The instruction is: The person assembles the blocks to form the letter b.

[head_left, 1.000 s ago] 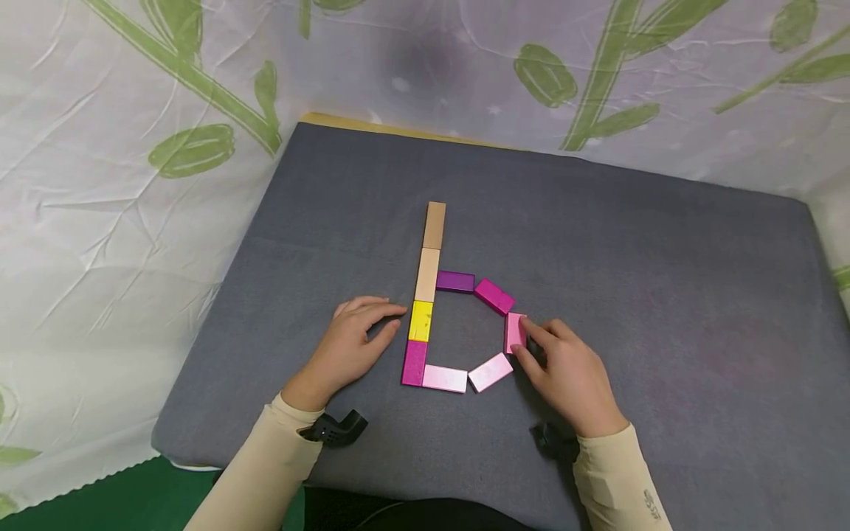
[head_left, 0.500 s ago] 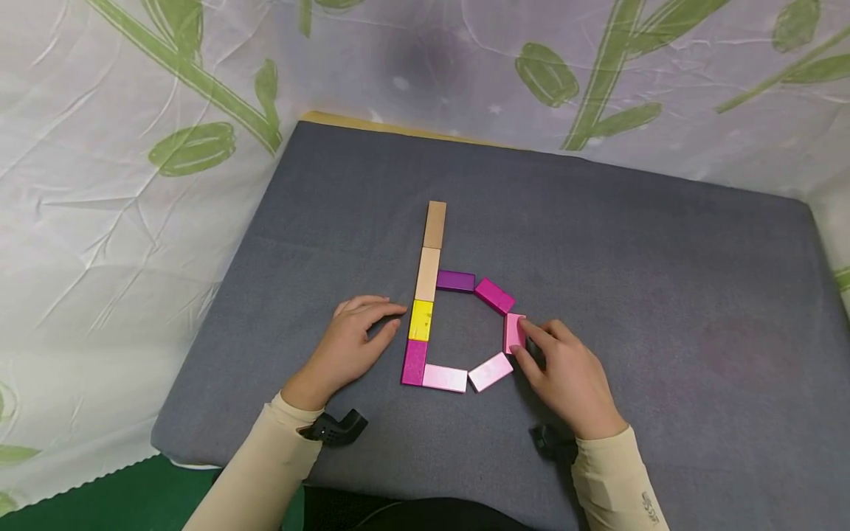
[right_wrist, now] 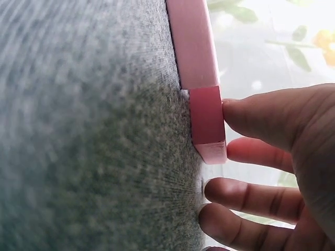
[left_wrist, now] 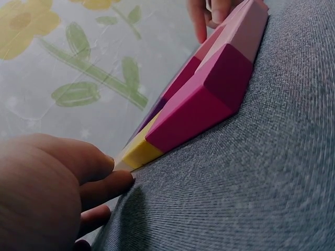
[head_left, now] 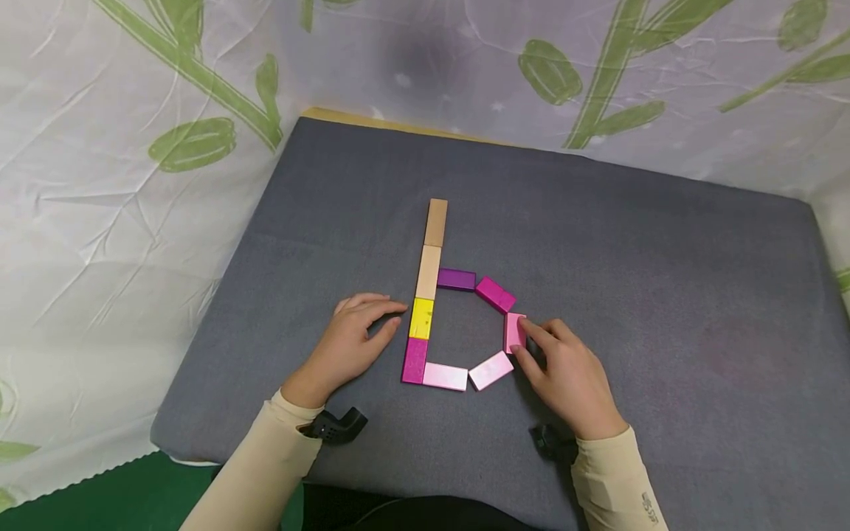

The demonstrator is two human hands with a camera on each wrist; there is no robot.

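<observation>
Rectangular blocks lie end to end in a "b" outline. My left hand (head_left: 345, 343) rests left of the stem, its relaxed fingertips right at the yellow block (head_left: 421, 318). In the left wrist view, that hand's fingers (left_wrist: 107, 189) hold nothing. On the loop's right side, my right hand (head_left: 572, 376) touches the pink block (head_left: 513, 332) with thumb and index fingertips. The right wrist view has those two fingertips on the top of the pink block (right_wrist: 207, 116), with the other fingers spread beyond it. A pale pink block (head_left: 491, 371) lies just below.
Two wooden blocks (head_left: 429, 271) and a magenta block (head_left: 415, 361) complete the stem's line. Purple (head_left: 456, 279), magenta (head_left: 495, 294) and pale pink (head_left: 446, 376) blocks curve round the loop. Everything lies on a grey cloth-covered table (head_left: 637, 258), with a leaf-patterned curtain (head_left: 465, 66) behind.
The head view shifts very slightly. Both hands and the blocks keep the same places relative to one another.
</observation>
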